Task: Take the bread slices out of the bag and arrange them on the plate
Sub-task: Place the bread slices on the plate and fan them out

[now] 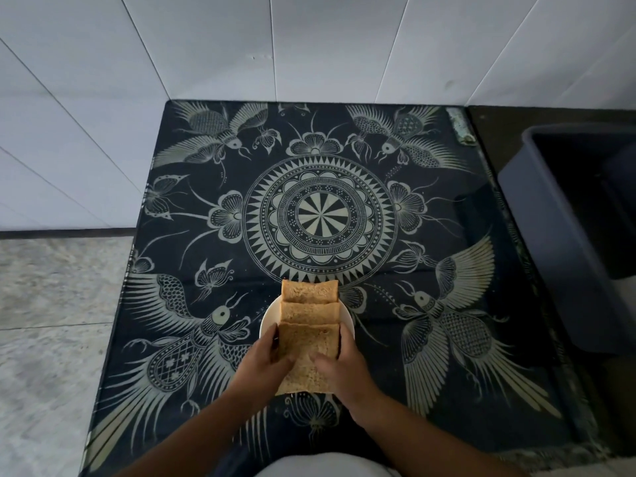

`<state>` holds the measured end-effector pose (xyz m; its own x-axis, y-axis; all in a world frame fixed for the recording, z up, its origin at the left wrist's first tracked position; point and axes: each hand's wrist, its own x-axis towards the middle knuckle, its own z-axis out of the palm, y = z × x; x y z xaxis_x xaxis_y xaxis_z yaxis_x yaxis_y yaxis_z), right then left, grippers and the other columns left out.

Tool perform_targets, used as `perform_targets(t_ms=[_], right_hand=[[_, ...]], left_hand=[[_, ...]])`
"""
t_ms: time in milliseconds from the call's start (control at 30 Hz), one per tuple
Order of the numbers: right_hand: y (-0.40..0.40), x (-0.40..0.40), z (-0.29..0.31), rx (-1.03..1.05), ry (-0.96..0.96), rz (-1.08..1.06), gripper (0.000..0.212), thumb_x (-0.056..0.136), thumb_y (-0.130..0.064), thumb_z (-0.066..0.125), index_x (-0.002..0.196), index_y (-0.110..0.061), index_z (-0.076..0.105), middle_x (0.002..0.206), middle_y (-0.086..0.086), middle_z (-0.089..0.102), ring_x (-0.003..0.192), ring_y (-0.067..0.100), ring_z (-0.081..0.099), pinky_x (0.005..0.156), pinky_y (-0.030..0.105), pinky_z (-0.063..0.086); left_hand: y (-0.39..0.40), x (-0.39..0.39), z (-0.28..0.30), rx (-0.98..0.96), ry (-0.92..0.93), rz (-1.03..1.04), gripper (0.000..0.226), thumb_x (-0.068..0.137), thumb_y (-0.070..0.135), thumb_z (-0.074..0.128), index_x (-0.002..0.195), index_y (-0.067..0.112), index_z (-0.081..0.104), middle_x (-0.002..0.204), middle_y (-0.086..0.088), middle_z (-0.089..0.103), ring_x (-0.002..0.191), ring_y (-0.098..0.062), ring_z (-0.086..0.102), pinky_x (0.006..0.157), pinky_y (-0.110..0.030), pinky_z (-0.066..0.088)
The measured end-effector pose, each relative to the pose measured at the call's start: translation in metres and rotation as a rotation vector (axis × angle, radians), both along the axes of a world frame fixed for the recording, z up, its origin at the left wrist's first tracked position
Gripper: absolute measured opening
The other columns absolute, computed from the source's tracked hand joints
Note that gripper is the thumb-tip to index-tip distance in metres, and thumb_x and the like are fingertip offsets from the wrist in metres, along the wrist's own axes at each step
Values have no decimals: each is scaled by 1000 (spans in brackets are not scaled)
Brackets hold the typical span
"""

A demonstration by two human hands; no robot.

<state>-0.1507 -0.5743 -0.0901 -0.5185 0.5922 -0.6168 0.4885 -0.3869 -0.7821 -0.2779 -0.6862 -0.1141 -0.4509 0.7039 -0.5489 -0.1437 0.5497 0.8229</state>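
Several brown bread slices point(308, 313) lie in an overlapping row on a small white plate point(265, 324) near the table's front edge. The nearest slice point(308, 342) sits on top, tilted toward me. My left hand point(265, 361) grips its left edge, and my right hand point(344, 364) grips its right edge with the thumb on top. No bag is in view.
The table carries a dark cloth point(320, 215) printed with a pale mandala, birds and butterflies. A dark plastic bin point(564, 235) stands at the right. White tiled walls rise behind and to the left. Grey floor point(51, 321) lies at the left.
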Motion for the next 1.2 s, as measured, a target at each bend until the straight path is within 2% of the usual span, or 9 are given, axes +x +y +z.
perform_targets(t_ms=[100,300,467,633,800,900,1000,1100,1200], right_hand=[[1,1,-1,3,9,62,68,88,-13,67,145,-28,33,130,-2,59,118,14,56,102,45,47],[4,1,-5,29,-1,113,72,87,-17,67,148,-26,30,132,-3,58,120,13,55,103,46,46],[4,5,-9,27,14,92,66,87,-19,66,145,-27,36,127,0,62,115,15,60,97,44,51],[1,8,-14,-3,75,55,54,91,-9,63,138,-26,44,117,0,69,102,8,67,77,19,54],[6,11,-16,-58,100,56,56,84,-22,64,137,-31,46,120,-1,69,109,14,65,92,40,54],[6,12,-19,-58,91,80,56,83,-25,64,136,-33,48,118,-5,70,107,10,66,82,27,56],[7,13,-18,-36,82,113,55,85,-24,64,136,-34,47,118,-8,69,105,6,65,75,17,54],[10,15,-16,-12,63,152,49,90,-19,63,134,-33,48,118,-8,69,107,6,64,76,17,53],[10,19,-14,107,26,124,48,89,-22,63,132,-37,47,115,-22,63,105,-1,60,81,14,46]], left_hand=[[-4,-1,0,22,7,-8,52,87,5,63,113,48,50,101,30,67,94,4,63,67,-9,51],[-8,-3,-2,63,-36,-11,47,87,10,63,117,44,52,107,23,68,97,-1,65,71,-11,52],[-10,4,-6,92,-128,11,60,81,20,64,117,63,46,113,25,66,106,-1,62,77,-21,55],[-12,9,-8,106,-193,52,73,81,16,64,144,32,32,125,-4,63,116,-22,59,95,-50,51],[-21,7,-10,107,-157,99,81,84,16,66,150,24,20,139,1,51,124,-15,51,99,-47,48],[-20,4,-15,125,-249,90,71,87,6,62,148,17,26,137,-8,54,123,-22,53,100,-48,47],[-21,1,-16,160,-284,68,63,91,-8,51,144,18,31,131,-9,58,119,-21,57,88,-35,54],[-26,1,-11,140,-215,42,70,91,-5,54,147,24,24,135,-5,52,121,-22,54,83,-27,55],[-29,5,-6,60,152,3,72,90,10,63,148,30,23,145,1,41,129,-17,43,98,-39,49]])
